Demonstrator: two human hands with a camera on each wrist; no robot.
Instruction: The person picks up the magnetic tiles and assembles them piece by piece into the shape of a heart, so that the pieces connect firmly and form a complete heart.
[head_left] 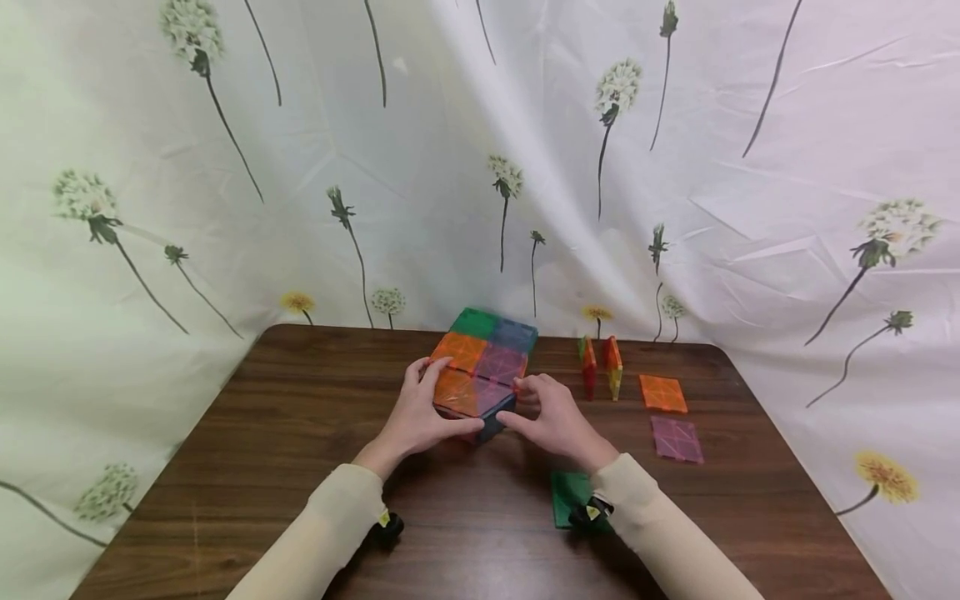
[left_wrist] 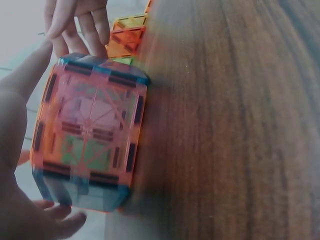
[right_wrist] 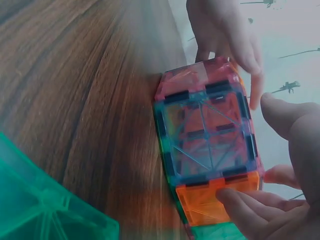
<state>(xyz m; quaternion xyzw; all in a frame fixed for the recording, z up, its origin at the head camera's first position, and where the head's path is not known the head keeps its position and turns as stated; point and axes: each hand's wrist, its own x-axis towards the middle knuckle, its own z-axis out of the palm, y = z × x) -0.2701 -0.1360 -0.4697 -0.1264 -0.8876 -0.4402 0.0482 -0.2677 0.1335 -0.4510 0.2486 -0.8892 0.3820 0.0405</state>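
I'm seeing the translucent multicoloured magnetic-tile box [head_left: 483,367] sitting mid-table, long axis running near-to-far, its near end clasped between both hands, left hand [head_left: 420,417] gripping the left side and right hand [head_left: 551,421] the right, equally near.

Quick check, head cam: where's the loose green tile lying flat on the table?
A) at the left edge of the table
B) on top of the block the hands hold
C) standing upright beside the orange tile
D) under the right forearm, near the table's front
D: the green tile lies flat on the table, partly covered by the right sleeve, nearer the camera than the right hand.
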